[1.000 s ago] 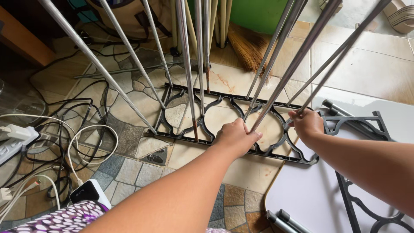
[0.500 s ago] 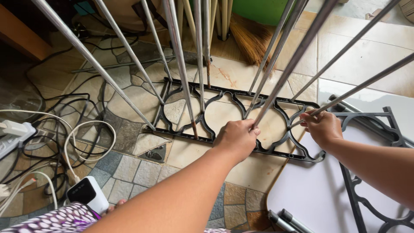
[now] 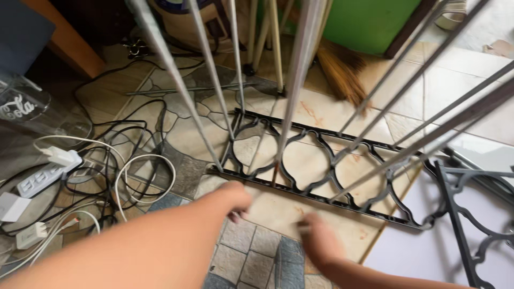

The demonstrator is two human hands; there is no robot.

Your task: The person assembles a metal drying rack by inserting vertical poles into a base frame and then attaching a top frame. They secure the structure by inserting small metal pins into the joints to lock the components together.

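Observation:
A black ornate metal frame (image 3: 321,160) lies flat on the tiled floor. Several thin grey metal rods (image 3: 292,91) rise from it toward the camera. My left hand (image 3: 234,199) hovers just in front of the frame's near rail at its left end, fingers curled under, with nothing seen in it. My right hand (image 3: 319,242) is blurred and sits lower, over the tiles a little short of the near rail. Neither hand touches the frame or a rod.
A tangle of black and white cables (image 3: 115,160) and white power strips (image 3: 40,179) covers the floor at left. A white board (image 3: 412,257) at right carries a second black ornate frame (image 3: 471,214). A broom head (image 3: 342,69) and a green panel (image 3: 369,21) stand behind.
Both hands have let go of the rods by the frame and drawn back toward me. The view has tilted, so the frame now lies farther up.

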